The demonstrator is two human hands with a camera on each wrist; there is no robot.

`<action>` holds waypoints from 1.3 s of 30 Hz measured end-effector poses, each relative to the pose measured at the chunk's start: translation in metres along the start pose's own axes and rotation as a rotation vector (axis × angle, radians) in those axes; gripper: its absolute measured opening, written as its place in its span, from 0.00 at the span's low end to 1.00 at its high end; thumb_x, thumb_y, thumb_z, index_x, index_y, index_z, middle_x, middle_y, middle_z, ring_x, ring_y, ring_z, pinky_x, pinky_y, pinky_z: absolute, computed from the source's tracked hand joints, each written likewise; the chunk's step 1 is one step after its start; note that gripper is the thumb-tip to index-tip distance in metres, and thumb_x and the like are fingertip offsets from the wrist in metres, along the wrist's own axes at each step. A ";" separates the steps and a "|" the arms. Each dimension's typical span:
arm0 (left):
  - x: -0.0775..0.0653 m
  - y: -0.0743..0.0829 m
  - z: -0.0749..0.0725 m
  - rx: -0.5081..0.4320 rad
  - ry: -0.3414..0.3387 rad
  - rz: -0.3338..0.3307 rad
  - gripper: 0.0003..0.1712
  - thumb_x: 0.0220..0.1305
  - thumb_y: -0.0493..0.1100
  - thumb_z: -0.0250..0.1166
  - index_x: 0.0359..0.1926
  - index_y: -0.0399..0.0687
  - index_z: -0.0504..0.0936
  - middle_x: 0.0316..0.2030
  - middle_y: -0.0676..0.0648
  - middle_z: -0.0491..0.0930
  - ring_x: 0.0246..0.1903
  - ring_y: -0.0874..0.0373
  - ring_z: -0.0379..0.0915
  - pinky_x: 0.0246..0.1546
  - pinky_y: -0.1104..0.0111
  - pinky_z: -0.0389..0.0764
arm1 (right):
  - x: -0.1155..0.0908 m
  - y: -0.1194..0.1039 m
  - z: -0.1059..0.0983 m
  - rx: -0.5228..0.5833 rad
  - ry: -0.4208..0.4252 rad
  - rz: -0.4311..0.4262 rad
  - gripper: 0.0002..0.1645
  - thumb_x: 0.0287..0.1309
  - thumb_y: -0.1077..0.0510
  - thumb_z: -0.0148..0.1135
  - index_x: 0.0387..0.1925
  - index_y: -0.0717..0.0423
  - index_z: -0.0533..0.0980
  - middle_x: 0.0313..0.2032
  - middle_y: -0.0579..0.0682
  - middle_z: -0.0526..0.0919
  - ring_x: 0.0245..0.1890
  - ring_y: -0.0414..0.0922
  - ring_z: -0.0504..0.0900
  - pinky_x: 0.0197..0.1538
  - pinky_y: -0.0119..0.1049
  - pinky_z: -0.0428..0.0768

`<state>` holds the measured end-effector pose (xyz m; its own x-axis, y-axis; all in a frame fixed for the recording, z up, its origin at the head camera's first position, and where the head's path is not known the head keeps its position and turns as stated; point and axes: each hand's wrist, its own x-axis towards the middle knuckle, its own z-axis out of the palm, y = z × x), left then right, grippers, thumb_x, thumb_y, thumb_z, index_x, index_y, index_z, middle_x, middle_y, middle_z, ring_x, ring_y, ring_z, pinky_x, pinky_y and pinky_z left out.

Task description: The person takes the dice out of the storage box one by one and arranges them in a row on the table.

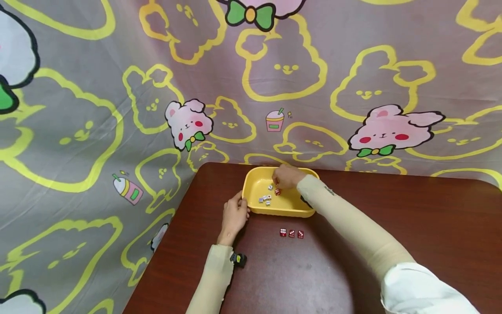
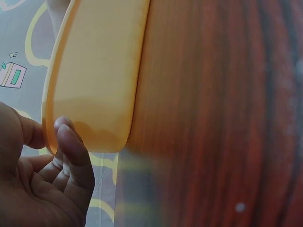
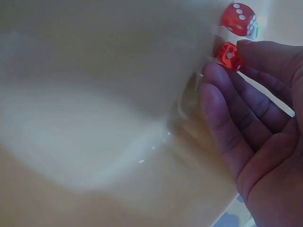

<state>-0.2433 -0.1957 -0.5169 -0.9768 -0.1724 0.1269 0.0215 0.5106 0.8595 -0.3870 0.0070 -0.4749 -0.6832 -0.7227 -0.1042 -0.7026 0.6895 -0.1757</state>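
Note:
A yellow plastic basin [image 1: 282, 213] stands on the table near the back wall. My left hand [image 1: 234, 216] grips its left end; in the left wrist view, thumb and fingers [image 2: 75, 151] pinch the rim at the corner. Inside the basin, my right hand [image 1: 289, 176] reaches down from the right. Between its thumb and fingertips it pinches a small translucent red die [image 3: 230, 56], as the right wrist view shows. Another red die [image 3: 239, 19] lies just beyond those fingertips. Several white dice [image 1: 268, 203] are scattered on the left part of the basin floor.
Three red dice [image 1: 292, 233] sit in a row on the dark wooden table [image 1: 298, 274], in front of the basin. A grey cloth with cartoon prints [image 1: 282, 144] hangs close behind the table and along its left side.

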 end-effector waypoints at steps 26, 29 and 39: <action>0.004 0.001 0.000 0.008 0.019 0.042 0.23 0.72 0.41 0.50 0.66 0.43 0.72 0.21 0.45 0.82 0.14 0.59 0.75 0.14 0.67 0.78 | -0.011 -0.027 -0.030 0.032 0.135 -0.095 0.05 0.55 0.56 0.66 0.34 0.51 0.84 0.27 0.45 0.84 0.25 0.39 0.78 0.31 0.34 0.77; 0.005 0.001 0.000 0.007 0.018 0.040 0.24 0.72 0.41 0.50 0.66 0.44 0.72 0.22 0.45 0.82 0.15 0.60 0.75 0.15 0.67 0.78 | -0.013 -0.029 -0.033 0.026 0.143 -0.102 0.04 0.55 0.56 0.66 0.33 0.49 0.84 0.25 0.44 0.83 0.24 0.38 0.77 0.30 0.33 0.76; 0.000 -0.001 0.000 0.012 0.003 0.034 0.24 0.72 0.41 0.50 0.66 0.43 0.71 0.22 0.45 0.82 0.15 0.60 0.75 0.15 0.66 0.78 | -0.030 -0.040 -0.042 0.052 0.181 -0.150 0.07 0.56 0.56 0.64 0.36 0.50 0.84 0.18 0.42 0.79 0.16 0.36 0.71 0.22 0.29 0.70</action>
<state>-0.2437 -0.1968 -0.5179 -0.9749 -0.1576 0.1571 0.0517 0.5263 0.8487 -0.3465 0.0028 -0.4237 -0.5998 -0.7935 0.1028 -0.7909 0.5685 -0.2262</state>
